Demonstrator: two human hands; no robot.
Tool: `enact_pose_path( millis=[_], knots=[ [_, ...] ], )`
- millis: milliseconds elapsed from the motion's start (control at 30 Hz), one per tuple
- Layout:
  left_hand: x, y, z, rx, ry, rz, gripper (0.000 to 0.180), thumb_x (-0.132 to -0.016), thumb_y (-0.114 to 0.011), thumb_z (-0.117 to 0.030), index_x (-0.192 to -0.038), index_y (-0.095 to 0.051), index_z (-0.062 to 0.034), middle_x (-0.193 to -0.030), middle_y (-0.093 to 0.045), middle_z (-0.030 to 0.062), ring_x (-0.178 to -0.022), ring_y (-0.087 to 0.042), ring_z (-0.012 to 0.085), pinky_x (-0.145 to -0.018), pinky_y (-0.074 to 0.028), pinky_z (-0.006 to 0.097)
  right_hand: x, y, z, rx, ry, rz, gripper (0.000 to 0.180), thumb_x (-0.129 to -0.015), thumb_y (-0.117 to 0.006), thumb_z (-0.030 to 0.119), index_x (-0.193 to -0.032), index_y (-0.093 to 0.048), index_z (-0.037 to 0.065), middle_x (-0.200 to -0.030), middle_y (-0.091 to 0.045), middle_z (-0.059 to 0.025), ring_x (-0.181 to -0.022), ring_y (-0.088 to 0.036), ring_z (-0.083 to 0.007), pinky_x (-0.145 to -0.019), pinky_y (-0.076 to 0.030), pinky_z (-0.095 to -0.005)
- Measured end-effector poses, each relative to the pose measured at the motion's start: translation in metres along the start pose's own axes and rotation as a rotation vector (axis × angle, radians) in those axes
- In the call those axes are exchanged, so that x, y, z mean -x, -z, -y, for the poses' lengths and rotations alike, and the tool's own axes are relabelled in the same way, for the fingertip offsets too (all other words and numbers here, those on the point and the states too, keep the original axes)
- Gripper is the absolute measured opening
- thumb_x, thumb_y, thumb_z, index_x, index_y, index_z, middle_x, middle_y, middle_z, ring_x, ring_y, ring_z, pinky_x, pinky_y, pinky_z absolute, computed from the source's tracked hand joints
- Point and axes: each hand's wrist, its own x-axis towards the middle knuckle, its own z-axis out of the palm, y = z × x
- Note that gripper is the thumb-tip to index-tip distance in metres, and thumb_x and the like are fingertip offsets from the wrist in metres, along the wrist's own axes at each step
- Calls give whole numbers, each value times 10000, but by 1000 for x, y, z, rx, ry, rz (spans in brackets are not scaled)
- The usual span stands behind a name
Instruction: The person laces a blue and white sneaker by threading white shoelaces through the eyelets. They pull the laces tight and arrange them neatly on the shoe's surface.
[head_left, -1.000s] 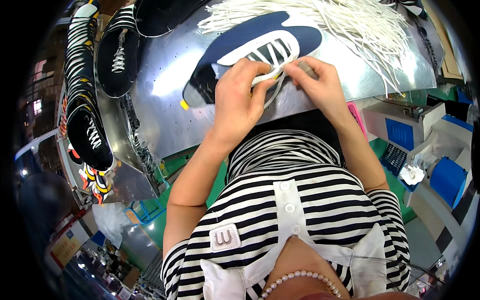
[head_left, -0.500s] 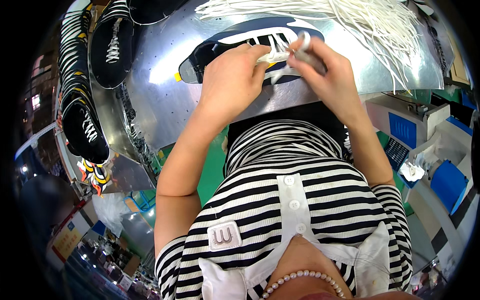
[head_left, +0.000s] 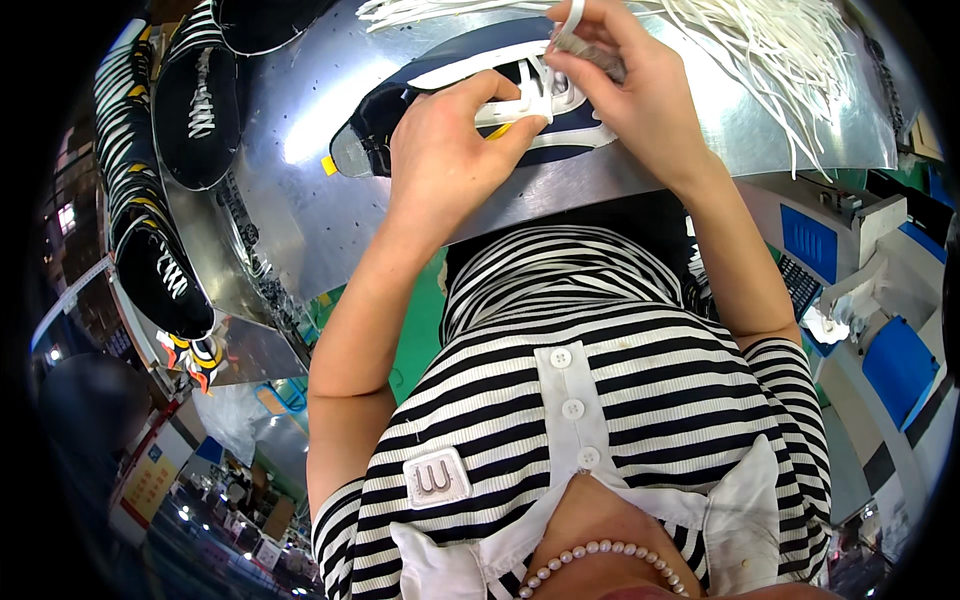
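A navy and white shoe upper with a yellow tab lies on the metal table, its heel end to the left. My left hand is closed on its near eyelet edge, thumb and fingers pinching the white strip there. White lace crosses part of the eyelet opening. Just above the lacing, my right hand pinches a white shoelace between thumb and fingers. One finger of that hand has a greyish wrapping. Part of the upper is hidden behind both hands.
Loose white laces are heaped along the far right of the metal table. Black laced shoe uppers lie at the left, beside a long stacked row of them. Grey and blue equipment stands at the right.
My right hand has risen away from the eyelets toward the far side, drawing the lace with it. My left hand keeps its grip on the upper.
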Motion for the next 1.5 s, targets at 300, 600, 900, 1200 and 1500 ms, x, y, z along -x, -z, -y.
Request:
enact_pose_path(
  millis=[300, 600, 900, 1200, 1500],
  knots=[
    [0, 5, -9, 142, 62, 121, 364, -812, -779, -226, -1067, -670, 9, -866, -709, 67, -788, -629, 94, -735, -497, 252, 5, 0, -9, -228, -70, -29, 284, -891, -637, -81, -1158, -560, -18, -969, -642, -56, -919, -613, -78, -787, -520, -217],
    [-5, 9, -6, 384, 100, 192, 292, -849, -773, -223, -1053, -701, -27, -776, -670, -19, -661, -560, 34, -587, -452, 200, 4, 7, -11, -298, -19, 17, 325, -895, -632, -75, -1202, -538, -24, -969, -631, -56, -941, -616, -91, -820, -524, -226],
    [-3, -8, -6, 185, 0, 11, 230, -830, -798, -236, -891, -702, -35, -709, -659, -20, -606, -547, 40, -553, -433, 207, 4, 8, -15, -226, -30, -44, 307, -910, -650, -2, -1173, -495, -21, -909, -630, -62, -841, -623, -104, -711, -505, -231],
    [-3, -12, -8, -58, -126, -95, 326, -761, -797, -384, -805, -707, -74, -660, -665, 72, -594, -608, 231, -635, -442, 344, 46, 24, 9, 151, -181, -81, 271, -926, -664, 102, -1159, -565, 6, -877, -693, -83, -805, -664, -138, -698, -504, -248],
    [-4, -16, -4, -42, -230, -182, 273, -773, -808, -283, -774, -696, -34, -618, -644, 64, -509, -577, 179, -545, -445, 290, 66, 17, 15, 156, -212, -11, 266, -918, -669, 142, -1105, -537, 7, -807, -687, -175, -652, -672, -293, -581, -490, -354]
  ],
)
